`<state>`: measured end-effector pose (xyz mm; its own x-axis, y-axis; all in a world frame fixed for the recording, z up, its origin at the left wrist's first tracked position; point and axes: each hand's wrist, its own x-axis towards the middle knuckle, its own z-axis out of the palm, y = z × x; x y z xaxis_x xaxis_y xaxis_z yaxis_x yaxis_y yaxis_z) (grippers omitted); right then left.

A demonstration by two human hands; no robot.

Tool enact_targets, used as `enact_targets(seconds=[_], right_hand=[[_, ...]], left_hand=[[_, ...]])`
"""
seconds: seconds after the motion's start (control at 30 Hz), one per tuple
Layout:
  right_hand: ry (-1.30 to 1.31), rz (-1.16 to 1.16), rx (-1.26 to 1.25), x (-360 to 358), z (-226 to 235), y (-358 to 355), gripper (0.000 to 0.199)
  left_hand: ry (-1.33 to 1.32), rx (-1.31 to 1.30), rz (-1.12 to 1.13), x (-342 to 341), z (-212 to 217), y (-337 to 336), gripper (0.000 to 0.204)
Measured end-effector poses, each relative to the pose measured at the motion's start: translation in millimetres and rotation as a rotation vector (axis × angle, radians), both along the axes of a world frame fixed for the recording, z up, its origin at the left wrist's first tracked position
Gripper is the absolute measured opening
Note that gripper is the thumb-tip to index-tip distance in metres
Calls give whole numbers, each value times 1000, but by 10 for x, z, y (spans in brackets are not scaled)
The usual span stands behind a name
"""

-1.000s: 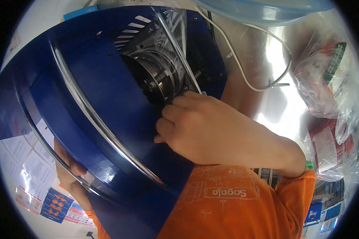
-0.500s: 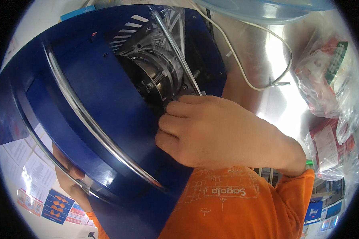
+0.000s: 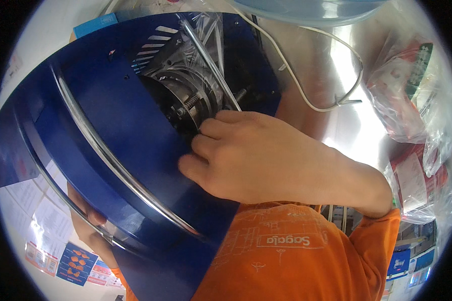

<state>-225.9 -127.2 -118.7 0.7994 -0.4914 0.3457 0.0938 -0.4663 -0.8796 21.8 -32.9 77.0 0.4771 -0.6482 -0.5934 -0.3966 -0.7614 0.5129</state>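
The blue fan housing fills the left and centre, its round opening largely blocked by the motor hub and a steel rod. Free room lies right over the steel tabletop (crossed by a white cable), bounded far right by plastic bags.

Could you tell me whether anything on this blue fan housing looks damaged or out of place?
Nothing stands out. The blue housing looks undented; the right hand works at the metal hub, and the left hand grips the rim.

Cable right of fan housing
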Motion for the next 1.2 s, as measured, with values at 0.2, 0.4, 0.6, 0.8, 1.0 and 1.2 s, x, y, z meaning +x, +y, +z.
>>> enact_targets(seconds=[0.2, 0.4, 0.6, 0.8, 1.0, 1.2], right_hand=[[-73, 90, -128, 8, 75, 6, 9], [41, 45, -185, 40, 82, 90, 13], [-166, -31, -171, -8, -15, 78, 13], [-134, 3, -295, -42, 38, 31, 14], [-122, 93, -368, -16, 19, 10, 15], [57, 239, 224, 75, -57, 28, 28]], left_hand=[[9, 4, -5, -22, 18, -26, 117], [9, 12, -13, -23, 24, -39, 117], [16, 15, 20, -155, 0, -111, 114], [67, 4, 38, -50, -30, -51, 112], [178, -115, -77, -73, -152, -85, 109], [85, -39, -7, -42, -41, -30, 108]])
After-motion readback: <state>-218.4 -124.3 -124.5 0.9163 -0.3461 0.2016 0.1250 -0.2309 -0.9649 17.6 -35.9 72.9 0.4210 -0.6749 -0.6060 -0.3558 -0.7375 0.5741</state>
